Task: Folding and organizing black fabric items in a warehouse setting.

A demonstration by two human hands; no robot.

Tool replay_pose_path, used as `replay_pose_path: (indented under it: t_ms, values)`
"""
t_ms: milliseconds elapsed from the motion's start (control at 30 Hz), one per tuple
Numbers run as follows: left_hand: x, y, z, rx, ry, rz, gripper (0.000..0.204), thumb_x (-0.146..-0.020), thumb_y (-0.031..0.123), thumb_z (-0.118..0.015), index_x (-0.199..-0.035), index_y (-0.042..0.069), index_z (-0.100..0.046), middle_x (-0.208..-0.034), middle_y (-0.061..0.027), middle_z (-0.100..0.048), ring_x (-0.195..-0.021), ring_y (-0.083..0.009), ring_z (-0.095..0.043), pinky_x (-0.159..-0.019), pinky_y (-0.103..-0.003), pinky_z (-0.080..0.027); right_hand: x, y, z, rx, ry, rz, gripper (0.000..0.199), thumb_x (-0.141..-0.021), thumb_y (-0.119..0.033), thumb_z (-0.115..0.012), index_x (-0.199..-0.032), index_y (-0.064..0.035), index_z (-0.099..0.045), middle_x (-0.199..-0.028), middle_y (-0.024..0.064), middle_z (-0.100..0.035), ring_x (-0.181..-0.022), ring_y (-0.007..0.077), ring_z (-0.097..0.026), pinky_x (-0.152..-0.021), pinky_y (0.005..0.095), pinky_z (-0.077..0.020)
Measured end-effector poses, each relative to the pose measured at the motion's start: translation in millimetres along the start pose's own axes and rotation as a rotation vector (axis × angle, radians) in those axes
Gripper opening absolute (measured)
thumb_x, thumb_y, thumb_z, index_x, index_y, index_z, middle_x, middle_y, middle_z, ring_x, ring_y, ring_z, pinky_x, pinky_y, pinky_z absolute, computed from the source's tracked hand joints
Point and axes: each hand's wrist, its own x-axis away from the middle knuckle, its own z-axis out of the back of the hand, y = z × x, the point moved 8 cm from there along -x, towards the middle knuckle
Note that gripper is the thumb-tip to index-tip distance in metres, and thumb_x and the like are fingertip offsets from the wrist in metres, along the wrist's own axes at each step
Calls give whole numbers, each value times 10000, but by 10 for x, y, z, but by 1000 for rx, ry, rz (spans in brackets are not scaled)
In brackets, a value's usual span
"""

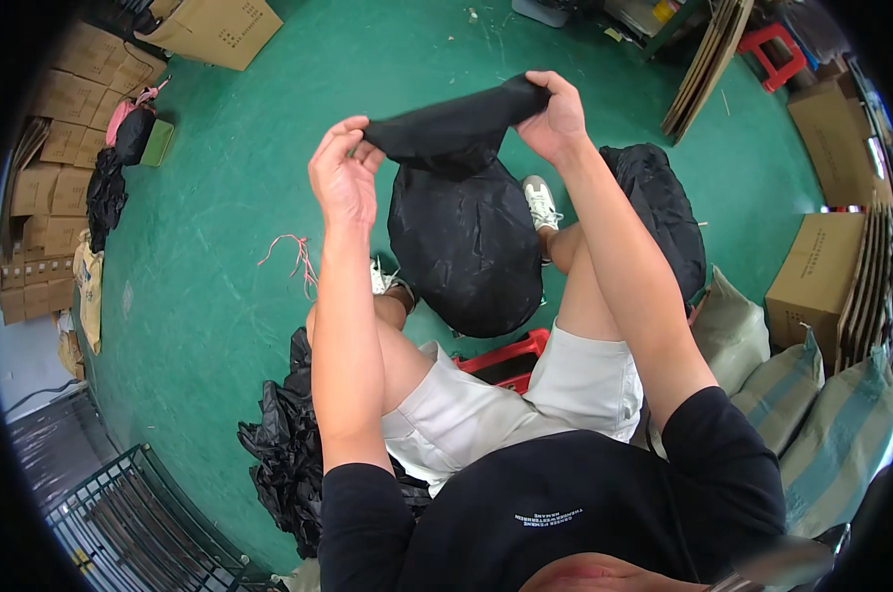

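Note:
A piece of black cloth (pixel 444 122) is stretched between my two raised hands, sagging a little in its middle. My left hand (pixel 346 170) pinches its left end between thumb and fingers. At the far right end, my right hand (pixel 555 113) grips a bunched corner. Just below, a large rounded black fabric bundle (pixel 469 247) sits on the floor between my feet; the cloth overlaps its top in view, and I cannot tell whether the two are joined.
Crumpled black fabric (pixel 286 444) lies by my left leg, and another black bundle (pixel 658 212) is beyond my right leg. A red stool (pixel 510 367) shows beneath me. Woven sacks (pixel 831 434) and cardboard boxes (pixel 813 271) stand at the right. Pink string (pixel 303 261) lies on the green floor.

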Motion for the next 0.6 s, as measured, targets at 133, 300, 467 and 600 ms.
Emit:
replay_pose_path:
  t_ms: [133, 300, 467, 600]
  values:
    - [191, -228, 119, -291, 191, 239, 91, -814, 95, -674, -863, 32, -629, -778, -30, -613, -688, -120, -578, -604, -273, -468, 68, 127, 359, 358, 325, -47, 104, -803, -144, -539, -823, -44, -559, -816, 78, -624, -759, 231, -602, -788, 395, -475]
    - [-101, -368, 393, -430, 168, 144, 203, -768, 43, -734, -742, 113, -545, -720, 9, -565, -625, -84, -535, -521, -244, -412, 62, 235, 324, 575, 295, -149, 132, -846, -160, -550, -890, -37, -567, -844, 82, -625, -792, 218, -607, -764, 380, -472]
    - [-481, -43, 343, -76, 188, -135, 237, -796, -32, -678, -768, 123, -501, -741, 9, -535, -659, -108, -542, -583, -267, -446, -147, 105, -54, 415, 87, -46, 188, -897, -149, -538, -979, 10, -596, -939, 113, -662, -851, 237, -636, -824, 396, -484]
    - [-120, 385, -39, 32, 13, -402, 253, -817, -71, -638, -781, 119, -475, -765, 16, -529, -688, -126, -551, -701, -293, -488, 39, -78, -439, 98, -247, 106, 241, -880, -124, -530, -1034, 40, -616, -1020, 150, -673, -970, 263, -647, -938, 417, -483]
